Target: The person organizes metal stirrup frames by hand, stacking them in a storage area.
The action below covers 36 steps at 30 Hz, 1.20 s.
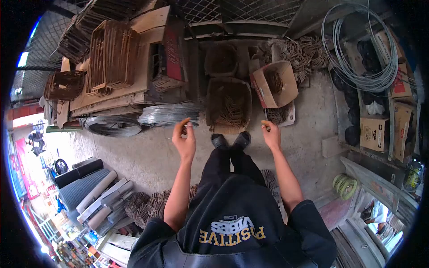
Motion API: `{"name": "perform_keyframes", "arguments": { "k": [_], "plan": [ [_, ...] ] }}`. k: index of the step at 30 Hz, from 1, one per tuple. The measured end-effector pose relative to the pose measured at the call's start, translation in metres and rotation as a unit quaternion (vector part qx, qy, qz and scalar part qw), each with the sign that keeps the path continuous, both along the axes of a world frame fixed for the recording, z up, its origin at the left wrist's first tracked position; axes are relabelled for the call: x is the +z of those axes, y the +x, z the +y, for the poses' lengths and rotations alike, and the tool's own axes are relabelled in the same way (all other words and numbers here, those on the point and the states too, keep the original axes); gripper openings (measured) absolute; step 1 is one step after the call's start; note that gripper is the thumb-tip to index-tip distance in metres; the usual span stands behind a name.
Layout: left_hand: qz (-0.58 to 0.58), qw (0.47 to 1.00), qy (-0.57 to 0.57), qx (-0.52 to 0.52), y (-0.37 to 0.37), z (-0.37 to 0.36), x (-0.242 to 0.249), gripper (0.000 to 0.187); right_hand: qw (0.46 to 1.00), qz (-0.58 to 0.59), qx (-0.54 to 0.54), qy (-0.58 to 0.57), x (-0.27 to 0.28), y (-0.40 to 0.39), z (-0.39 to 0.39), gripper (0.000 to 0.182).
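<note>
My left hand (184,138) is raised in front of the silvery wire coils, its thumb and bent fingers drawn together. A faint thin line shows beside it, and I cannot tell what the fingers hold. My right hand (271,135) is pinched closed near the light tray (290,117), with a thin dark line just above its fingertips. Fingertips on both hands look orange-brown. Between the hands, beyond my shoes, stands an open carton (214,96) with bent rusty metal pieces (234,109) in it. A tilted cardboard box (286,96) sits over the tray.
Wire coils (111,126) lie left, below stacked rusty rectangular frames (111,58) on cardboard. Another carton (221,60) stands farther back. A large wire loop (389,82) hangs right above boxes (374,134). Rolled mesh (82,187) lies behind left; a green-yellow basket (345,186) is at right.
</note>
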State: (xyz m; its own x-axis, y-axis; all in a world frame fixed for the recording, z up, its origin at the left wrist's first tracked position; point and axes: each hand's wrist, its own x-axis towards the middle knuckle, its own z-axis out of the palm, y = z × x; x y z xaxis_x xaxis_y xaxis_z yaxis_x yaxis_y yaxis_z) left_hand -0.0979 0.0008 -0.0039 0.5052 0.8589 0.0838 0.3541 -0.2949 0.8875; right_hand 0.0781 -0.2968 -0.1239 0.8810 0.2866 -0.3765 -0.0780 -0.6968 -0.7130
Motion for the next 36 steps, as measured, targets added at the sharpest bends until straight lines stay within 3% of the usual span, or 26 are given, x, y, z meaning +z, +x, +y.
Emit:
{"name": "perform_keyframes", "arguments": {
  "k": [4,7,9,14,16,18,20,21,22,23,25,27,28,30,33,36],
  "plan": [
    [0.008,0.996,-0.06,-0.069,0.023,-0.02,-0.04,0.016,0.998,0.027,-0.05,-0.03,-0.048,-0.007,-0.009,0.024],
    [0.084,0.983,-0.087,-0.137,0.044,-0.023,-0.085,0.017,0.993,0.064,-0.091,-0.037,-0.098,-0.014,-0.01,0.023],
    [0.149,0.948,-0.188,-0.208,0.055,-0.022,-0.14,0.018,0.993,0.069,-0.081,-0.049,-0.132,-0.009,-0.002,0.022],
    [0.213,0.924,-0.191,-0.252,0.082,-0.016,-0.315,0.019,0.996,0.076,-0.02,-0.032,-0.249,0.021,0.033,0.02],
    [0.219,0.922,-0.195,-0.254,0.097,-0.014,-0.382,0.02,1.0,0.021,0.007,0.02,-0.307,0.034,0.056,0.02],
    [0.237,0.869,-0.365,-0.236,0.124,-0.012,-0.435,0.024,0.999,0.014,0.031,-0.005,-0.342,0.05,0.082,0.021],
    [0.229,0.894,-0.294,-0.251,0.139,-0.012,-0.503,0.024,0.998,0.008,0.058,-0.024,-0.381,0.068,0.112,0.022],
    [0.225,0.911,-0.224,-0.264,0.143,-0.012,-0.536,0.025,0.993,-0.04,0.093,-0.06,-0.4,0.075,0.124,0.024],
    [0.224,0.911,-0.225,-0.262,0.149,-0.012,-0.56,0.025,0.983,-0.088,0.128,-0.098,-0.423,0.081,0.133,0.025],
    [0.244,0.905,-0.229,-0.261,0.158,-0.011,-0.578,0.025,0.982,-0.089,0.131,-0.099,-0.45,0.089,0.14,0.025],
    [0.257,0.903,-0.224,-0.263,0.175,-0.009,-0.6,0.026,0.94,-0.047,0.254,-0.222,-0.492,0.108,0.16,0.027],
    [0.311,0.906,-0.216,-0.187,0.187,-0.013,-0.61,0.027,0.91,-0.069,0.302,-0.275,-0.491,0.109,0.169,0.028],
    [0.304,0.909,-0.214,-0.186,0.188,-0.01,-0.65,0.027,0.875,-0.086,0.348,-0.325,-0.487,0.109,0.173,0.03],
    [0.258,0.914,-0.231,-0.21,0.188,-0.003,-0.751,0.029,0.888,-0.125,0.331,-0.292,-0.503,0.105,0.172,0.032],
    [0.24,0.916,-0.274,-0.171,0.192,-0.008,-0.741,0.029,0.892,-0.18,0.319,-0.265,-0.518,0.105,0.173,0.036],
    [0.222,0.91,-0.328,-0.12,0.2,-0.008,-0.691,0.031,0.898,-0.194,0.309,-0.244,-0.494,0.109,0.184,0.034]
  ]
}}
